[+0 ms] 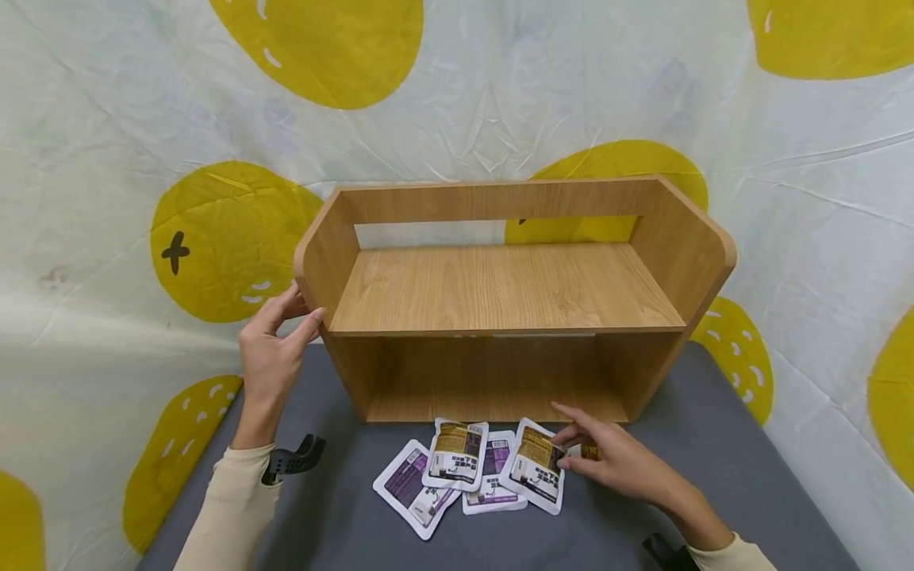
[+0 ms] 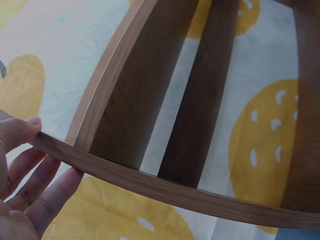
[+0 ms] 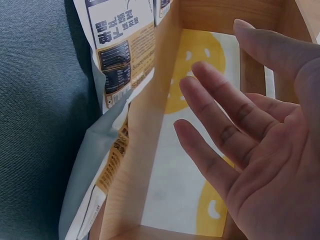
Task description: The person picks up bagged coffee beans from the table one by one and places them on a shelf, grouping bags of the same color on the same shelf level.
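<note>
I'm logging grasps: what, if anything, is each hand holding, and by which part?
The left hand holds the light-brown wooden two-tier shelf by the front edge of its left side panel. The right hand holds nothing; its fingers are open.

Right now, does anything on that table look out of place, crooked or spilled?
Only the white-edged pouches with purple or brown printed labels look a bit untidy: several overlap at different angles on the grey table, before the light-brown wooden two-level shelf. I see no spill or obvious damage.
</note>
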Tool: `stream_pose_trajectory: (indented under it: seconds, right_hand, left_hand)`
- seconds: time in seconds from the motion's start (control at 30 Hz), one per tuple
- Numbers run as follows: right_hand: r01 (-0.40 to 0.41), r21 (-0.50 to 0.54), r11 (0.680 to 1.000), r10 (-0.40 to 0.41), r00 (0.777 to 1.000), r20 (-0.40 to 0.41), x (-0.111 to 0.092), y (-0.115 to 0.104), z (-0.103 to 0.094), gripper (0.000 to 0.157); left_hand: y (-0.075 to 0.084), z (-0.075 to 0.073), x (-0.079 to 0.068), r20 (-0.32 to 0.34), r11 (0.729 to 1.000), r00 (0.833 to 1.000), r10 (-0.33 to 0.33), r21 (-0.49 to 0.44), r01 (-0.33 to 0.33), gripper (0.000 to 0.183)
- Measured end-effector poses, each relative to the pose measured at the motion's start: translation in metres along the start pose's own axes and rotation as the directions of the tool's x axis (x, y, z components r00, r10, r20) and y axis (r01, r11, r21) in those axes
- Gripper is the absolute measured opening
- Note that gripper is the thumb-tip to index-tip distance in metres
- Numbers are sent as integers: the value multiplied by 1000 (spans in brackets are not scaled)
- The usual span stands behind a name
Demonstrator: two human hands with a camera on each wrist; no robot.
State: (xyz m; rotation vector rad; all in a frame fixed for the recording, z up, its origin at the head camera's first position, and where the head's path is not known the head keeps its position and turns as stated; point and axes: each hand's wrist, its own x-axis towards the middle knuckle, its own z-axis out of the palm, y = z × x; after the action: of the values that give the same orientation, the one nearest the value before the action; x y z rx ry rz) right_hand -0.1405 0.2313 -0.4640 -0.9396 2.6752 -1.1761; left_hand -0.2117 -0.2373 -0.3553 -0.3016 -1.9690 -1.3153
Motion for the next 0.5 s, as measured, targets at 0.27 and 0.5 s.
stream_pose_trajectory:
  seconds: [0.27, 0.5]
  right_hand:
    - [-29, 10, 1000, 29, 999, 18, 0, 10, 6, 70]
    - [-54, 21, 998, 54, 998, 11, 3, 20, 14, 73]
  left_hand:
    - [-2, -3, 0, 24, 999, 1000, -19, -32, 19, 53]
    - [-3, -3, 1, 28, 999, 1000, -13, -30, 14, 54]
